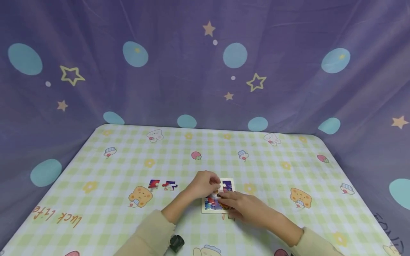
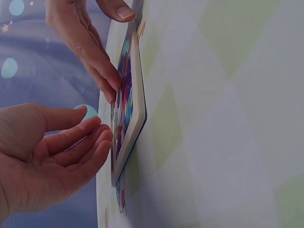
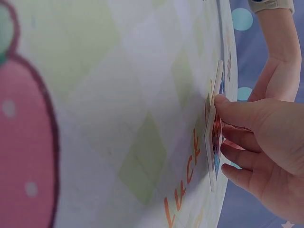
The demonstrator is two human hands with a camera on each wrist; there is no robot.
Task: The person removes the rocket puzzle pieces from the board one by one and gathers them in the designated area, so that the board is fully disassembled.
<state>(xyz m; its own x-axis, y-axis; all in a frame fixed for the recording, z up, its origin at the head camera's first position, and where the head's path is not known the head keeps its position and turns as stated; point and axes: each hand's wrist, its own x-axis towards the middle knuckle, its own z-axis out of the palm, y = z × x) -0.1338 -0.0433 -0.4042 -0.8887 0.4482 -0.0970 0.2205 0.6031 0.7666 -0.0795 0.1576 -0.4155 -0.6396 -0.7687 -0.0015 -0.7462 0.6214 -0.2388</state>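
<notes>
A small jigsaw puzzle in a pale-framed tray (image 1: 219,211) lies on the table, its colourful pieces partly hidden under both hands. Over the tray's upper left part is my left hand (image 1: 203,183), fingers loosely bent. In the left wrist view, nothing shows between its thumb and fingers, and the fingertips (image 2: 105,135) are right at the puzzle. My right hand (image 1: 249,209) reaches in from the right with fingertips on the pieces. The right wrist view has its thumb (image 3: 221,100) at the tray's near edge and the fingers spread along the puzzle.
Two loose puzzle pieces, one red and purple (image 1: 154,184) and one with white and blue (image 1: 170,185), lie left of the tray. A small black object (image 1: 176,243) is beside the left sleeve. A purple patterned curtain (image 1: 185,81) hangs behind the checked tablecloth (image 1: 121,227).
</notes>
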